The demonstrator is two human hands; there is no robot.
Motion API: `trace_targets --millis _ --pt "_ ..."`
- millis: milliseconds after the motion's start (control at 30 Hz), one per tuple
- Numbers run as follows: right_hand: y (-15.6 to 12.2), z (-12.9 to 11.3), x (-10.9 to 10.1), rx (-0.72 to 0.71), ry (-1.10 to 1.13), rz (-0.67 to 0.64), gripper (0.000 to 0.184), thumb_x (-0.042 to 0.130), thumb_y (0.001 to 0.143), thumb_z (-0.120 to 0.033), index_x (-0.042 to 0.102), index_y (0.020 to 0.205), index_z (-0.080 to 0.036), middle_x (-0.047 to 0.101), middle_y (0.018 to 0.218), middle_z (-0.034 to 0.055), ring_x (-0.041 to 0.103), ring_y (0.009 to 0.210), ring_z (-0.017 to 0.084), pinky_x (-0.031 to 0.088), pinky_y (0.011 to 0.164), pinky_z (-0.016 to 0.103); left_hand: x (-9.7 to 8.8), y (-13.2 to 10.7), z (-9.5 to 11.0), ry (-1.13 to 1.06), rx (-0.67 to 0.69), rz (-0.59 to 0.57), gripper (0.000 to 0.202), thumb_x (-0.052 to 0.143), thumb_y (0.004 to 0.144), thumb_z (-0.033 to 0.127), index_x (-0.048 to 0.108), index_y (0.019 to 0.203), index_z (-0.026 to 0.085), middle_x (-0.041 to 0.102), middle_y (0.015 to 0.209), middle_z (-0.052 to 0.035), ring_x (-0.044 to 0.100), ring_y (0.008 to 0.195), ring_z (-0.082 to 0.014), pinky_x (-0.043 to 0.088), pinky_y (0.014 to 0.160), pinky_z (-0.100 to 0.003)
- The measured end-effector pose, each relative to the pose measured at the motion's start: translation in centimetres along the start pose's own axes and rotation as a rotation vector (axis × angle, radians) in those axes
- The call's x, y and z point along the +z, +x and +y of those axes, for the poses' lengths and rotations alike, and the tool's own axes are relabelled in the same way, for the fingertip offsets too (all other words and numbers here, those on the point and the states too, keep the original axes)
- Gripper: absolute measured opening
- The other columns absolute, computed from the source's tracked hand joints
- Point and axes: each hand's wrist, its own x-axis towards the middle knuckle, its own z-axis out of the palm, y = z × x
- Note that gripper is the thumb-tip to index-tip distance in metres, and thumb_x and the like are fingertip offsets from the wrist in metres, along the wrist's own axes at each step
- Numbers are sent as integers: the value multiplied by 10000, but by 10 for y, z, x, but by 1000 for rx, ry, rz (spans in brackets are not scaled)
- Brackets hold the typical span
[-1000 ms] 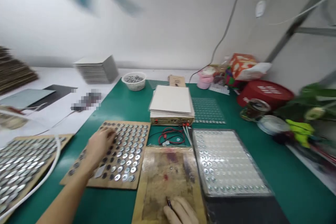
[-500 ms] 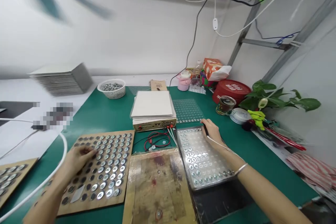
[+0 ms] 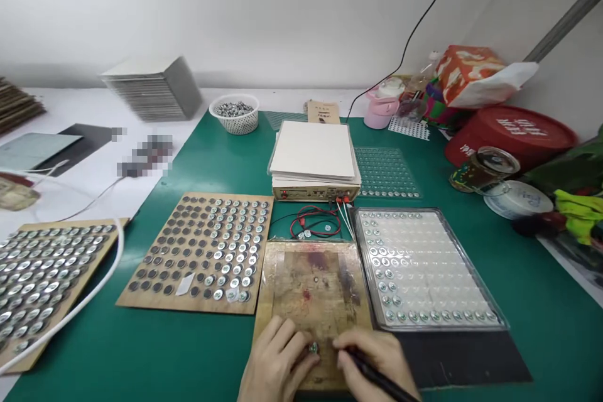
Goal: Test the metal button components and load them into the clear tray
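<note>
Left hand: at the near edge of the worn wooden board, thumb and forefinger closed on a small round disc. The disc sits at the fingertips, over the near part of this board; whether it is lifted or pressed flat cannot be determined.

Right hand: fingers closed around a black pen-shaped tool, which slants down to the near right. The hand is just right of the disc, apart from the left hand. The working end of the tool cannot be made out.

Left of the worn board: a brown board bearing rows of discs, darker on its left side, silvery on its right, with a small white slip among them.

Right of the worn board: a clear tray, discs filling its near row and grouped along its left side. A black sheet extends from under its near edge.

Beyond the worn board: red and black wires coiled on the green mat, then a meter box carrying stacked white sheets.
</note>
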Motion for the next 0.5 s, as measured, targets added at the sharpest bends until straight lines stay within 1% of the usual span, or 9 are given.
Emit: trace_targets --millis 67,133,233,367,400,500 --pt "-15 -3 26 36 28 -51 163 506 780 -161 646 714 -213 637 554 -30 619 486 119 454 508 175 -2 1 -2 11 18 -19 119 509 922 223 615 872 205 578 744 -32 521 678 -160 425 571 -255" --pt "-19 1 38 58 30 -56 174 491 775 -153 646 715 -208 642 570 -26 627 507 120 451 524 177 -5 3 -4 19 25 -50 129 497 931 222 623 902 206 572 747 -33 517 684 -163 417 574 -260" --pt "-18 10 42 54 42 -45 175 482 791 -171 643 739 -213 661 598 -22 629 514 117 454 536 180 -7 5 -3 21 38 -70 129 499 934 231 626 929 204 564 742 -33 510 689 -168 404 568 -267" --pt "-17 13 45 5 67 26 173 470 799 -183 629 741 -216 673 612 -19 643 516 122 460 524 181 -8 7 -1 24 46 -44 136 498 933 228 622 888 197 553 718 -31 488 674 -169 391 565 -273" --pt "-17 13 45 -6 66 25 174 466 798 -175 623 737 -216 673 614 -19 648 521 122 462 522 178 -8 8 -1 23 50 -32 137 502 931 230 620 873 195 553 714 -32 486 676 -170 392 568 -273" --pt "-16 11 45 -30 25 -43 168 467 806 -147 605 739 -217 670 621 -26 657 532 118 472 519 163 -7 9 1 22 57 -4 152 510 927 252 618 838 194 553 704 -32 490 682 -171 395 570 -274"
